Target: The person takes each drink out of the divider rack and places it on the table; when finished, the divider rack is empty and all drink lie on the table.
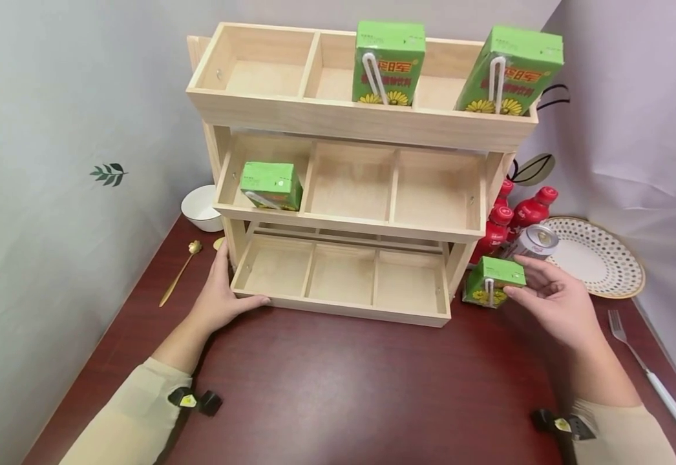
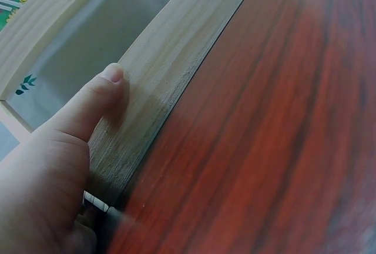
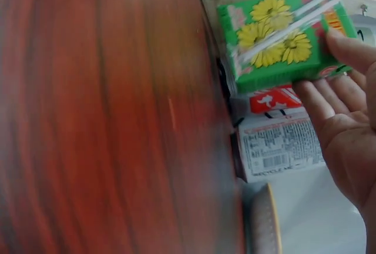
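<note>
A wooden three-tier rack (image 1: pixel 349 229) stands on the table. My left hand (image 1: pixel 218 290) grips its lower left corner, the thumb along the front board of the bottom tray (image 2: pixel 155 60) and the fingers at the side. To the right of the rack, my right hand (image 1: pixel 559 300) pinches a green drink carton (image 1: pixel 489 282) between thumb and fingers; a white straw and yellow flowers show on the carton's front (image 3: pixel 282 36). Two similar cartons, one (image 1: pixel 389 64) near the middle and another (image 1: pixel 512 71) at the right, stand in the top tier. One more carton (image 1: pixel 271 185) sits in the middle tier's left compartment.
Behind the held carton are a silver can (image 1: pixel 532 242) and several red bottles (image 1: pixel 536 206). A dotted plate (image 1: pixel 596 258) and a white-handled fork (image 1: pixel 652 374) lie at the right. At the left are a white bowl (image 1: pixel 203 208) and a gold spoon (image 1: pixel 181 274).
</note>
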